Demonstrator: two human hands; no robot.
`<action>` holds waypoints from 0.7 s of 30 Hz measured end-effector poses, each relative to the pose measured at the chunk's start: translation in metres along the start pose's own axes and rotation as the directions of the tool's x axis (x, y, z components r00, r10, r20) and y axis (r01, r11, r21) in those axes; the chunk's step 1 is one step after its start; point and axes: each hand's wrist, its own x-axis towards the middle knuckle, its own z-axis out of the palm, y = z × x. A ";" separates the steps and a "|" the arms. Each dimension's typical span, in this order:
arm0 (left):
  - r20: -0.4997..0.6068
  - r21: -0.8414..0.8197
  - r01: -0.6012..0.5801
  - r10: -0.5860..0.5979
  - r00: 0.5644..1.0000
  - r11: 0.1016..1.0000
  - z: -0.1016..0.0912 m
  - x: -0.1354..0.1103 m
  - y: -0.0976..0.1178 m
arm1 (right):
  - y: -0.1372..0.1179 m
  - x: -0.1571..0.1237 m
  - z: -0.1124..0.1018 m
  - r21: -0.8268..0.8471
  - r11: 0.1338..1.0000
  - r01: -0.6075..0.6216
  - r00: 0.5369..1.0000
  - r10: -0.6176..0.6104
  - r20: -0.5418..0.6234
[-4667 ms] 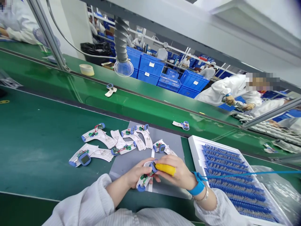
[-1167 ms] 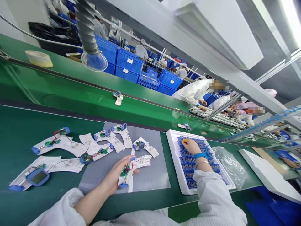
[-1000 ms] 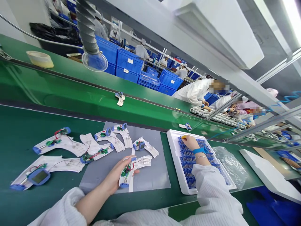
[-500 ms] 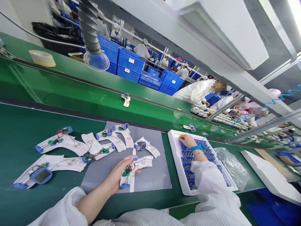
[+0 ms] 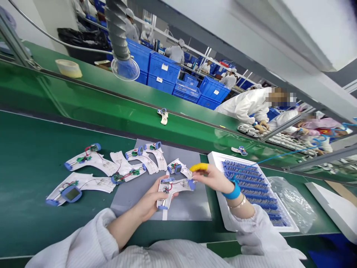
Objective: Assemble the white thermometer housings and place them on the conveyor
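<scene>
Head view: gripping a white housing [image 5: 181, 185] by its left end in left hand [image 5: 153, 201] near front edge of worktop [image 5: 25, 178], pinching a blue piece [image 5: 191, 185] at housing's right end in right hand [image 5: 213, 179]

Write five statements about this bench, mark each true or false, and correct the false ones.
1. The left hand holds a curved white plastic housing. True.
2. The right hand wears a bright yellow finger cover. True.
3. A white foam tray of blue parts lies right of the grey mat. True.
4. The right hand is inside the tray. False: it is at the housing's right end.
5. A round cream tape roll lies on the mat. False: the tape roll lies on the green ledge beyond.
</scene>
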 end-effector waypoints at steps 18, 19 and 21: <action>-0.037 0.104 -0.208 0.213 0.976 0.973 -0.009 0.007 -0.010 | -0.030 0.021 0.050 -0.156 0.971 0.180 0.979 -0.163 0.120; -0.052 0.094 -0.218 0.223 0.973 0.971 -0.009 0.008 -0.010 | -0.032 0.019 0.052 -0.225 0.959 0.172 0.985 -0.162 0.066; -0.096 0.060 -0.222 0.227 0.969 0.973 -0.009 0.009 -0.008 | -0.034 0.015 0.055 -0.355 0.923 0.148 0.987 -0.160 -0.006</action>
